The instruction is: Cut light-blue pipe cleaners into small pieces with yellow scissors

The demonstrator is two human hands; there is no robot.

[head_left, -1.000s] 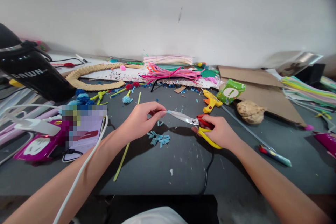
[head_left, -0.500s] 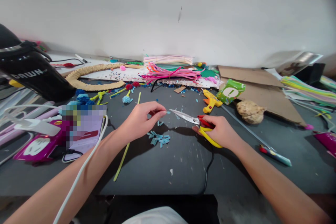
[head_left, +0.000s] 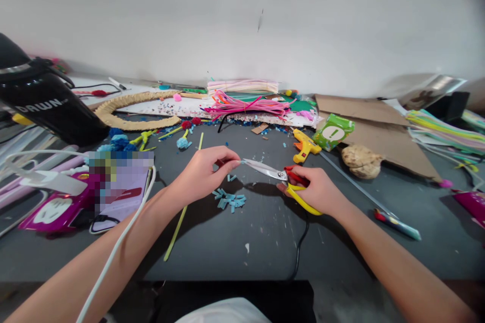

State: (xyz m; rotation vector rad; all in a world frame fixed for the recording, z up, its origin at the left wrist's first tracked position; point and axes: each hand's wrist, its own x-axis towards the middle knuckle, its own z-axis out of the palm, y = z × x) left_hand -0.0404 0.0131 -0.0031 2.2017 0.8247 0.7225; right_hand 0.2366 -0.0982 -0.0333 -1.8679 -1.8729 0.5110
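Observation:
Between thumb and forefinger my left hand (head_left: 212,169) pinches a tiny light-blue piece (head_left: 243,161), mostly hidden by the fingertips. My right hand (head_left: 316,189) is closed round the red and yellow handles of a pair of scissors (head_left: 267,169). The blades point left, and their tips reach the blue piece at my left fingertips. Below my left hand lies a loose pile of cut light-blue strips (head_left: 230,200) on the dark grey table (head_left: 227,247). A yellow-green pipe cleaner (head_left: 176,234) runs partly beneath my left wrist.
A yellow glue gun (head_left: 304,145), a green packet (head_left: 333,131) and a utility knife (head_left: 397,224) lie to the right. Pink pipe cleaners (head_left: 248,107) are bundled at the back. Left are a black bottle (head_left: 53,103), a purple power bank (head_left: 56,207) and a white cable (head_left: 125,242) crossing my left forearm.
The scissors have moved slightly left, so their tips now meet the blue piece. The blades have closed a little. My left hand has stayed in place.

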